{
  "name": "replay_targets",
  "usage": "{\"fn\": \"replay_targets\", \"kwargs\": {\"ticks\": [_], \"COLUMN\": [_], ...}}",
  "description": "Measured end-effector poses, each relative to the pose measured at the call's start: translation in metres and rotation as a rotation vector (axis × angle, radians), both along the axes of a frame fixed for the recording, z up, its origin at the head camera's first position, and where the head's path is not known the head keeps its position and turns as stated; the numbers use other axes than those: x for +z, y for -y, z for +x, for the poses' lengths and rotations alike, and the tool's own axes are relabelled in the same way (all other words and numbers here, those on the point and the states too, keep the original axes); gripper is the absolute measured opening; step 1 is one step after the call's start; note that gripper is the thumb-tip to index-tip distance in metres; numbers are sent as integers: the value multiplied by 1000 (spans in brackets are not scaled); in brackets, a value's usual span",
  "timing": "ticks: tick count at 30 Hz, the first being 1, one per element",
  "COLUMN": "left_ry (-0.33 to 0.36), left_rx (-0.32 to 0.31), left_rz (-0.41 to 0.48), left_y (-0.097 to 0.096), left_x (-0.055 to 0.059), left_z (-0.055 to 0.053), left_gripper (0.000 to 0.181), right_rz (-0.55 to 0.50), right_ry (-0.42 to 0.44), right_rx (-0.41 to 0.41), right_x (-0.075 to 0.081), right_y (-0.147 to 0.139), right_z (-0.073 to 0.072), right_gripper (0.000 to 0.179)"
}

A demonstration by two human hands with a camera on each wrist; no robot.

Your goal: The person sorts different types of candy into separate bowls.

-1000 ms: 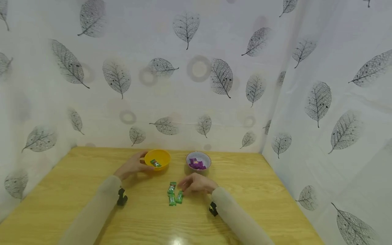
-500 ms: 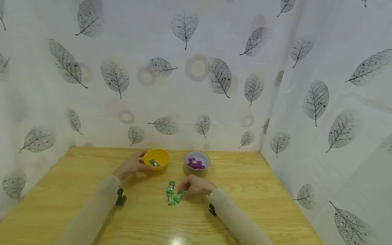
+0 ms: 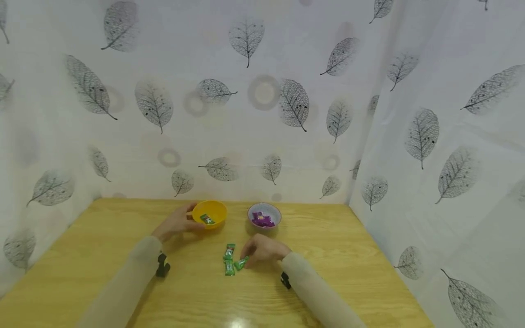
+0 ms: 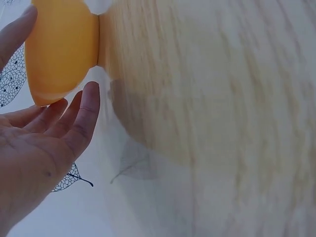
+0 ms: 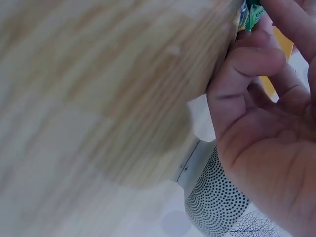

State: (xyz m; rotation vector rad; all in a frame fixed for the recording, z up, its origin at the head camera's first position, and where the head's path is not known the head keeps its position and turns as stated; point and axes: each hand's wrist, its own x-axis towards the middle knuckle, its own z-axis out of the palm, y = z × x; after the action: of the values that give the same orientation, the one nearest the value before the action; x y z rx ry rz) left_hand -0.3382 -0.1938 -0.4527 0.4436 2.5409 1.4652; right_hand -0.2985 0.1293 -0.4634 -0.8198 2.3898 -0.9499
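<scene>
My left hand (image 3: pixel 177 222) holds the yellow bowl (image 3: pixel 221 214) at its left side, thumb and fingers spread around its wall. In the left wrist view the fingertips touch the yellow bowl (image 4: pixel 61 49). A green-wrapped candy (image 3: pixel 207 219) lies inside it. My right hand (image 3: pixel 265 249) pinches one end of a green-wrapped candy (image 3: pixel 240 263) at the table top. The right wrist view shows only a bit of that green wrapper (image 5: pixel 254 16) by curled fingers. Two more green candies, an upper candy (image 3: pixel 229 250) and a lower candy (image 3: pixel 229 268), lie just to its left.
A pale patterned bowl (image 3: pixel 276 212) with several purple-wrapped candies (image 3: pixel 261 219) stands behind my right hand, right of the yellow bowl. Beneath everything is a wood-grain table (image 3: pixel 197 296). A leaf-print curtain (image 3: pixel 246 132) hangs along its back and sides.
My right hand has come down onto the rightmost green candy and pinched it; the candy has turned to a slant. The left hand stays at the yellow bowl.
</scene>
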Motion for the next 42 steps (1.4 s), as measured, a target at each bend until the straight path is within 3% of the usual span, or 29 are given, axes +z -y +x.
{"fn": "replay_targets", "kwargs": {"ticks": [12,19,26,30,36,42], "left_ry": [-15,2,3,-7,31,52], "left_rx": [5,9,9,-7,8,33], "left_rz": [-21,1,0,30,21,54], "left_y": [-5,-3,1,-1,-3,1], "left_x": [-2,-7,-8,-8,-7,-5], "left_z": [-8,-5,1,-1,-3,-2], "left_gripper": [98,101,98,93,99,102], "right_rz": [42,-23,-116,-195,-236,-357], "right_ry": [-21,51,20,38,-17,93], "right_rx": [-61,-105,-183,-224,-262,-311], "right_x": [9,5,2,1,5,10], "right_y": [-1,4,12,17,27,43], "right_z": [-4,-5,-5,-9,-12,-19], "right_gripper": [18,16,16,15,15,22]}}
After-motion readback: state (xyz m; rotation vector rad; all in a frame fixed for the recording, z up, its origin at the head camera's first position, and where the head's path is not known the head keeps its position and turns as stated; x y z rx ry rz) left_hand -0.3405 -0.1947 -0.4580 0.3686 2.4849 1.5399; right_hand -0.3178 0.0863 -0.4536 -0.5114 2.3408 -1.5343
